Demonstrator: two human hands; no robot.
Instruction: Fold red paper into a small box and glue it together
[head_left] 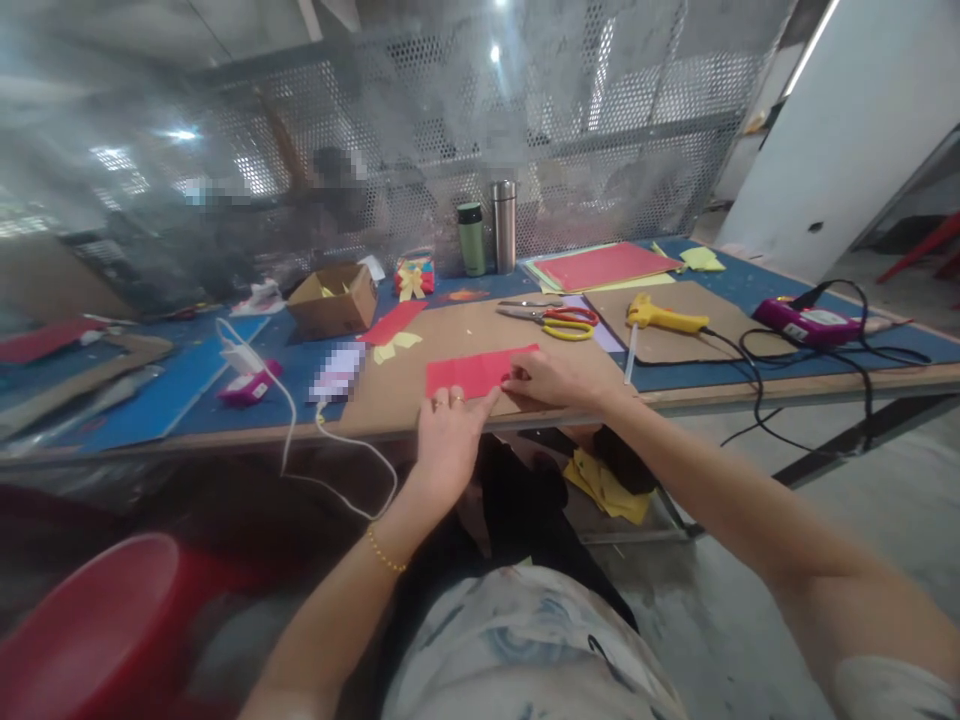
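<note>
A red sheet of paper [472,370] lies folded or cut to a rectangle on a brown cardboard sheet [405,390] at the table's near edge. My left hand [450,430] presses on its lower edge with fingers laid on top and the thumb stretched to the right. At the paper's right end, my right hand [544,378] is closed, its fingertips pinching the edge. Just beyond lie red-handled scissors [577,315] and yellow-handled scissors [566,331].
A yellow glue gun [667,317] lies on the right, its cord hanging over the edge near a purple device [806,322]. Farther back stand a cardboard box [334,305], a green bottle [472,240] and a steel flask [505,228]. A white cable [352,440] droops in front.
</note>
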